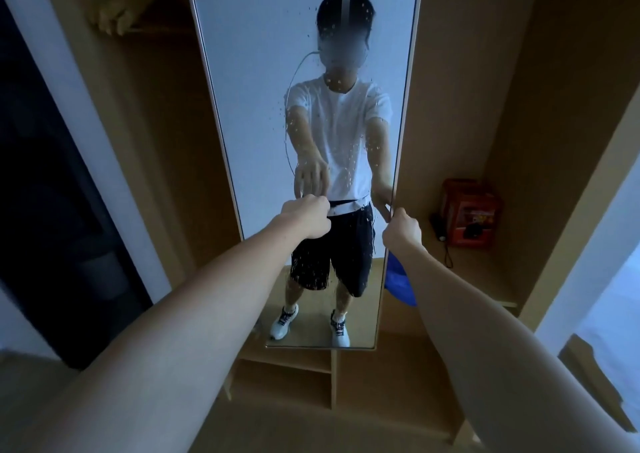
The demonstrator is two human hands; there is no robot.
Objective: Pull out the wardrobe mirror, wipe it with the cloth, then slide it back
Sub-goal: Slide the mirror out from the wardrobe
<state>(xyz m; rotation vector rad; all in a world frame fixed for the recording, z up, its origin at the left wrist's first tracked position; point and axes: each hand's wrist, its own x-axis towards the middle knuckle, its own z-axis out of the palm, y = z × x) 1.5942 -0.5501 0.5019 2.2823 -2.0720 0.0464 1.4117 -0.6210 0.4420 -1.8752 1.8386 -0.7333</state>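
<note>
The tall wardrobe mirror [249, 71] stands pulled out and faces me, its glass speckled with droplets and showing a person's reflection. My left hand [308, 218] reaches to the glass at mid height, and its fingertips touch the surface. My right hand [403, 231] grips the mirror's right edge [398, 161] between thumb and fingers. A blue cloth [398, 279] shows just right of that edge, below my right hand. My right forearm partly hides it, and I cannot tell what it rests on.
Wooden wardrobe walls flank the mirror. A red box [471, 210] and a black object with a strap [440, 229] sit on the right shelf. Low open shelves [287, 376] lie under the mirror. A plush toy [114, 12] sits upper left, beside a dark doorway [45, 210].
</note>
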